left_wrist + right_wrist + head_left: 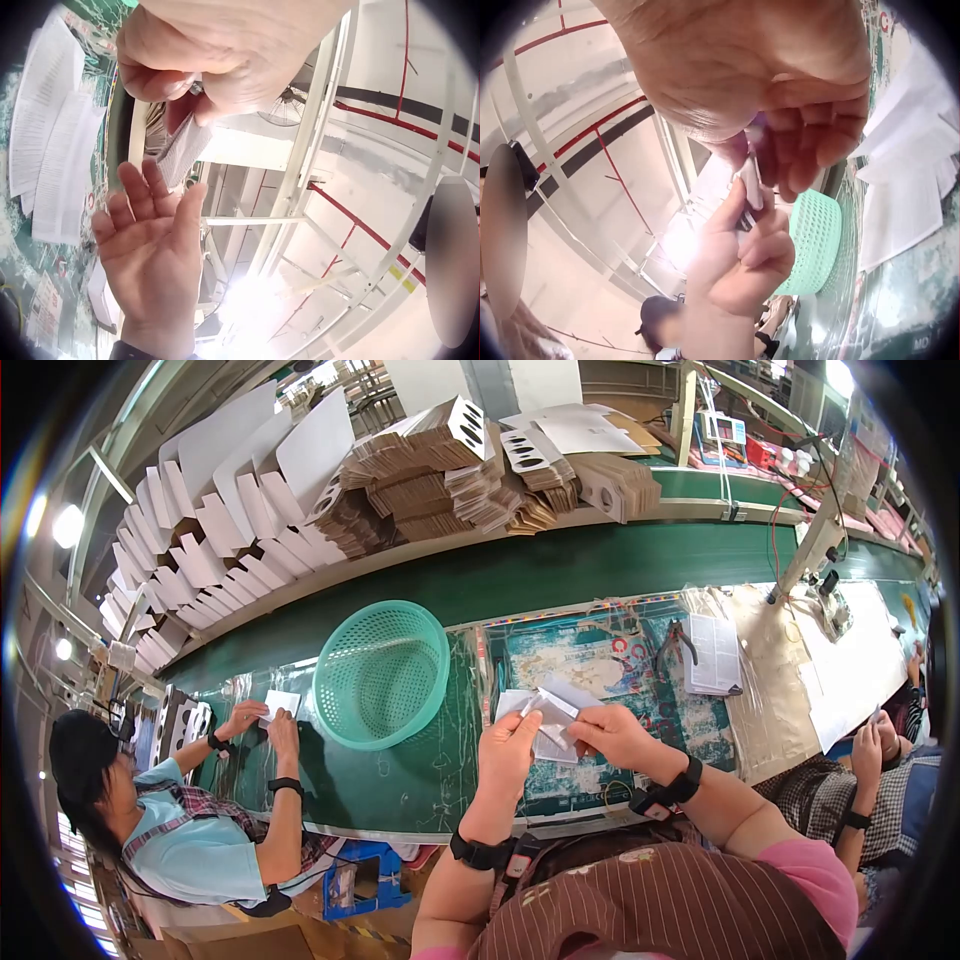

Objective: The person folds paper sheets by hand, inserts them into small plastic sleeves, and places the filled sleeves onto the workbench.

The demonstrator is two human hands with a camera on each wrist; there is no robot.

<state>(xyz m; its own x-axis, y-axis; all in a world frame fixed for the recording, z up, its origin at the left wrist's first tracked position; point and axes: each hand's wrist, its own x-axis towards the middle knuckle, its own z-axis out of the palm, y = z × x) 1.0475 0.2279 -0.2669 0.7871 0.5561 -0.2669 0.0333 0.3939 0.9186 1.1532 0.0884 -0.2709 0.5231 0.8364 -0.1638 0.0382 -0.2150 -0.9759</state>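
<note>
My left hand (508, 750) pinches a small folded strip of white printed paper (184, 152) between thumb and fingers. Beside it, my right hand (615, 738) is at the other side of the paper. In the left wrist view its palm faces the camera, fingers extended and thumb apart, fingertips right at the paper's lower end. From the right wrist, the folded paper (750, 184) stands up from the left thumb, close under the right fingers. White printed sheets (60, 142) lie fanned on the worn green work surface (530, 785) below both hands.
A mint-green plastic basket (432, 685) stands left of the hands. Pliers (677, 645) and printed leaflets (712, 655) lie to the right. Behind, cardboard pieces (420, 475) are piled along a ledge. A person (195, 850) works at the left; another sits at the far right.
</note>
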